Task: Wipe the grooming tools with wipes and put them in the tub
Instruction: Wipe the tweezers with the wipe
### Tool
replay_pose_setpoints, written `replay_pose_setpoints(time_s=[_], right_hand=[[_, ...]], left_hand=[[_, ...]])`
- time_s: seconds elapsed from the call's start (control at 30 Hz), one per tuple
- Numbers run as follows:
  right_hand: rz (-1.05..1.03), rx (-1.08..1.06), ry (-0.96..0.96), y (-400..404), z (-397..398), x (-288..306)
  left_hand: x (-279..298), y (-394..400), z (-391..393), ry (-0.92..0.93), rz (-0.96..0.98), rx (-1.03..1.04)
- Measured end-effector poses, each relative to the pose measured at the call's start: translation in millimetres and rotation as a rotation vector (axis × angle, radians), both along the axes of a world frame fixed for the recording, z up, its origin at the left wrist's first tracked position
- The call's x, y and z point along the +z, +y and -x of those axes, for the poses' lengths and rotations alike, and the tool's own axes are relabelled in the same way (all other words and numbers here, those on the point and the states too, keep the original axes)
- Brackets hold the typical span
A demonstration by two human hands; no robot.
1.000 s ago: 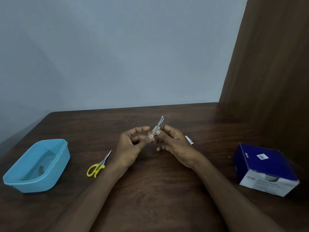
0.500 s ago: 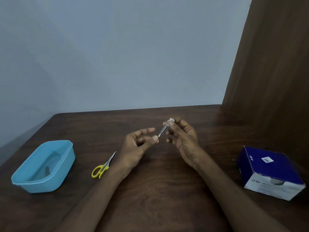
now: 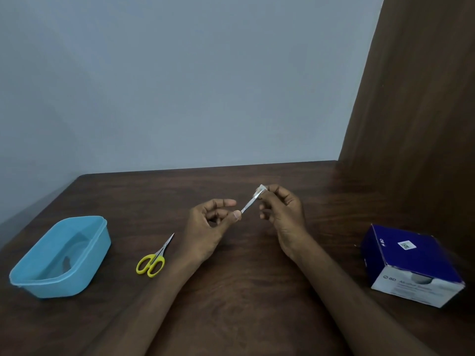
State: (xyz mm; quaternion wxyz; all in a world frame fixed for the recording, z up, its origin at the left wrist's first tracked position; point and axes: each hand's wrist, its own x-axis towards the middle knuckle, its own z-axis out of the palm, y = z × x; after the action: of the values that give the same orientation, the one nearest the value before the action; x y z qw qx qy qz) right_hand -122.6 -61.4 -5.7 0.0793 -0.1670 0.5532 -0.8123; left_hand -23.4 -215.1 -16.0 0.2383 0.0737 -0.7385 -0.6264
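A slim silver grooming tool [image 3: 248, 204] slants above the middle of the dark wooden table [image 3: 244, 291]. My left hand [image 3: 209, 228] pinches its lower end between thumb and fingers. My right hand [image 3: 281, 213] holds a small white wipe [image 3: 261, 190] wrapped round the tool's upper end. Small scissors with yellow handles [image 3: 153, 259] lie on the table to the left of my left wrist. A light blue plastic tub [image 3: 61, 256] stands at the far left, with a small dark item lying inside it.
A blue and white box of wipes [image 3: 411, 263] sits at the right. A brown wooden panel [image 3: 416, 98] rises along the right side, and a pale wall stands behind the table's far edge.
My right hand has slid the wipe up along the tool to its upper tip. The left hand has kept its pinch on the lower end.
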Motion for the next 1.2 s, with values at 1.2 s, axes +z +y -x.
replay_pose_setpoints(time_s=[1.2], right_hand=[[-0.269,0.084,0.185,-9.4,-8.3,-20.8]], left_hand=[[-9.3,-2.4,2.9,0.108,0.221,0.190]])
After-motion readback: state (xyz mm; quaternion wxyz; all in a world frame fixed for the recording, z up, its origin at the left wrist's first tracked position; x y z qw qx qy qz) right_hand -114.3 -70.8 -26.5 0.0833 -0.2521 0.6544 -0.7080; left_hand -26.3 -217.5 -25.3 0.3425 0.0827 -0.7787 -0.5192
